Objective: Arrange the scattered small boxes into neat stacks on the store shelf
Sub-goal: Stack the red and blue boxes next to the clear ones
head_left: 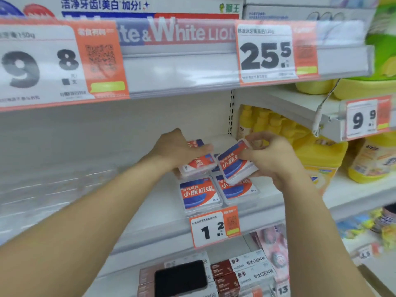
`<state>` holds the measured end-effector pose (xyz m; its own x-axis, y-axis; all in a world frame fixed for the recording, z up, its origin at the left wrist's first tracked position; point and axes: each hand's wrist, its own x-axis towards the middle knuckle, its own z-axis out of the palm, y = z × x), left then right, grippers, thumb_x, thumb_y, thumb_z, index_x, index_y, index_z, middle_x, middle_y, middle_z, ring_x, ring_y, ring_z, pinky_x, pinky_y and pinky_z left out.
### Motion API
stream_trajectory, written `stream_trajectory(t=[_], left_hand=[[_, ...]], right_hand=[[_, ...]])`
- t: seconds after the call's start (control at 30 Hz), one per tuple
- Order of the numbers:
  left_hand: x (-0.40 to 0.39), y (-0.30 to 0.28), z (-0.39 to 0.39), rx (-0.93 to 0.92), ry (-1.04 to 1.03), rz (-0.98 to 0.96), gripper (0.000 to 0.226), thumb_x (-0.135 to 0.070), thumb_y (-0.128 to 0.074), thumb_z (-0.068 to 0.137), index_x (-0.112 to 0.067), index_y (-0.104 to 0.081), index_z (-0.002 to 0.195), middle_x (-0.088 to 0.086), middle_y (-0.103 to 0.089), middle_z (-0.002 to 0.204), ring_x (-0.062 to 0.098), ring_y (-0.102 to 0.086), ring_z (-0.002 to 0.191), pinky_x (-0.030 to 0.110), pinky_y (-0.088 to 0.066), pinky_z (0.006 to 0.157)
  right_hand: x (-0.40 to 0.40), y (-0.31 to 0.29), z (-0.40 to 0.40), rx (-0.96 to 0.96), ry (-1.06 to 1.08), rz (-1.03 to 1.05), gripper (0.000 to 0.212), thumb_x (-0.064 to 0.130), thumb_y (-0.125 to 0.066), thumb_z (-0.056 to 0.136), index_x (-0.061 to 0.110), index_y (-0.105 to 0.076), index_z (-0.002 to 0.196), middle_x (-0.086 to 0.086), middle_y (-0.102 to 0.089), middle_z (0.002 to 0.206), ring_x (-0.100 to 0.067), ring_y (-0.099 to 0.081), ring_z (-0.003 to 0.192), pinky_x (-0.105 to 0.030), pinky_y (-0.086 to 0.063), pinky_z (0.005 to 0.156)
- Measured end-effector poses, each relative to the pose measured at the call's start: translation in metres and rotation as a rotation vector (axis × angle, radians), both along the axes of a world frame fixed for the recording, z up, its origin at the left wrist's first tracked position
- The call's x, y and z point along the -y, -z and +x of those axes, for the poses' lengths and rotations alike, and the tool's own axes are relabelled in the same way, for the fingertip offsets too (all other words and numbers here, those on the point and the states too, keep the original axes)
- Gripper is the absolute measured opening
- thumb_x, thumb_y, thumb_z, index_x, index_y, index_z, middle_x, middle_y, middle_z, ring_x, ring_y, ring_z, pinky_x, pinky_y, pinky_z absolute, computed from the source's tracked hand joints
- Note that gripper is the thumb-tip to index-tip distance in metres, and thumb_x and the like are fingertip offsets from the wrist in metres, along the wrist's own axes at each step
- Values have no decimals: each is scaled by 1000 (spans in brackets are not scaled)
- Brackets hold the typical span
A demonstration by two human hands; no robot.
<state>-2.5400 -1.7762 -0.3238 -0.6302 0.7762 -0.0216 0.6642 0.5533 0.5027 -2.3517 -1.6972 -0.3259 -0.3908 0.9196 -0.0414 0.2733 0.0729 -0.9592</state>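
1. Tilted box [234, 162]: small flat clear-plastic box with red/blue label, held up off the shelf [150, 202], just above and right of the 1.2 price tag [215, 227], slanted, one corner pointing up-right.
2. Right hand [276, 161]: fingers curled round the tilted box, thumb on the label face, other fingers under and behind it. Pinching grip.
3. Left-rear stack [198, 165]: same kind of boxes, above and slightly left of the price tag, further back on the shelf. Top box sits a bit askew.
4. Left hand [177, 150]: lies palm-down on the left-rear stack, fingers straight and together, pressing on the top box. Whether the thumb grips an edge, cannot tell.
5. Front-left box [200, 195]: lies flat, label up, directly above the price tag at the shelf edge.
6. Front-right box [237, 188]: flat, just beside the front-left box, partly hidden under the tilted box.
7. Yellow bottles [317, 155]: well right of the price tag, in the next shelf bay, past the upright divider.
8. Big price tags, 9.8 [40, 65] and 25.5 [265, 54]: on the shelf rail far above the 1.2 tag.
9. Dark phone-like slab [181, 277]: below the price tag, on boxes on the lower shelf.
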Motion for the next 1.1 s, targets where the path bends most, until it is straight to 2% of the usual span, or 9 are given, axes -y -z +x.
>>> stream_trajectory(t=[0.13,0.23,0.37,0.47,0.6,0.73,0.8,0.97,1.1], left_hand=[[12,16,20,-57,-82,56,54,-68,-62,74,-19,-50,93,0,-64,89,19,-64,73,27,-51,57],[21,15,26,-270,-105,-71,45,-66,-52,82,-21,-48,76,-1,-57,80,22,-56,74,27,-41,64],[33,15,31,-403,-52,-238,47,-65,-44,88,-20,-54,85,-1,-59,86,21,-56,75,27,-41,66],[47,18,36,-255,-55,-196,54,-70,-40,86,-19,-53,95,1,-67,98,22,-60,73,26,-46,62],[80,26,57,-26,-4,3,57,-71,-54,77,-32,-42,117,-10,-64,101,10,-62,70,21,-46,51],[97,49,73,-112,50,89,68,-58,-69,75,-41,-38,134,-15,-62,122,7,-61,94,19,-48,65],[98,59,75,-122,13,159,67,-51,-69,80,-39,-38,137,-12,-63,124,8,-62,99,20,-50,72],[101,65,83,-57,-9,260,64,-45,-70,82,-38,-41,138,-11,-63,124,1,-53,89,8,-40,60],[102,68,82,5,-6,280,59,-43,-71,81,-37,-43,133,-12,-63,124,0,-53,93,11,-44,64]], right_hand=[[2,9,-4,116,47,90,41,26,-73,60,25,-60,99,-6,-70,106,-29,-72,89,-47,-61,72],[2,9,-3,262,74,165,37,26,-76,72,13,-63,104,-6,-69,97,-27,-68,88,-34,-56,71],[-2,3,6,494,-12,142,43,33,-79,78,6,-67,109,-4,-63,93,-21,-57,81,-27,-44,65],[-7,0,14,586,-106,88,59,34,-83,74,10,-63,124,-7,-64,112,-21,-56,88,-29,-43,75],[-13,-2,21,554,-218,33,60,26,-86,73,17,-60,127,-8,-69,105,-19,-66,81,-32,-55,72],[-17,-5,33,554,-331,53,51,17,-84,75,22,-62,121,-7,-73,100,-16,-66,79,-28,-54,63],[-18,-3,38,548,-380,87,49,16,-85,73,24,-66,118,-2,-70,99,-20,-67,88,-31,-58,70],[-15,6,35,494,-492,172,56,16,-92,63,28,-68,112,10,-66,120,-15,-63,108,-40,-50,100],[-17,14,33,422,-519,184,58,11,-94,58,26,-68,108,6,-67,119,-15,-63,109,-43,-50,101]])
